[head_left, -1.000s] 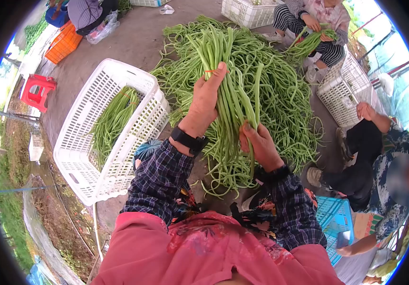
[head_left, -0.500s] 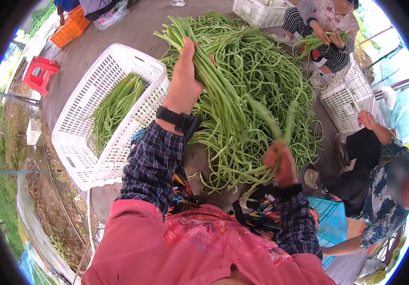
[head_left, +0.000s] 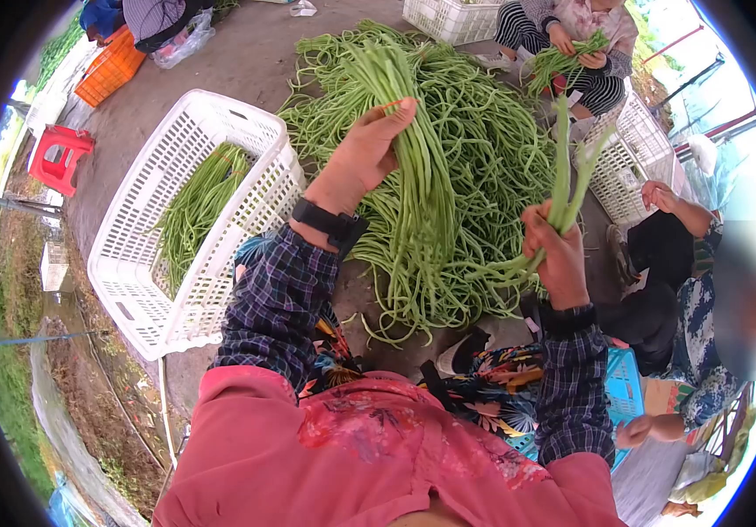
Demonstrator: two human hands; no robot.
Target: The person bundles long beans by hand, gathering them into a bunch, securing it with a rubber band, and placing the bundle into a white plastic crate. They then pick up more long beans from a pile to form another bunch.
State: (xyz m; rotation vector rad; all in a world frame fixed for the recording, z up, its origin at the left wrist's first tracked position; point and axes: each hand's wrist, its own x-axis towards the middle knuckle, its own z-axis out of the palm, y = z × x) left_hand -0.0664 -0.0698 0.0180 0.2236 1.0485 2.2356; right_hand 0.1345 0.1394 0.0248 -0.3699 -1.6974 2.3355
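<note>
The bare concrete floor [head_left: 246, 61] carries a broad heap of long green beans [head_left: 483, 132] spread across its middle. Just left of the heap stands a white crate [head_left: 255, 220] with more beans laid inside. An orange crate [head_left: 110, 75] and a red stool [head_left: 60, 158] sit by the floor's left edge, and two more white crates stand at the far edge [head_left: 452, 18] and right edge [head_left: 633, 162].

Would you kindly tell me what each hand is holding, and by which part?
Left hand grips a thick bundle of long beans near its top; right hand grips a few loose beans partway along, tips sticking up.
</note>
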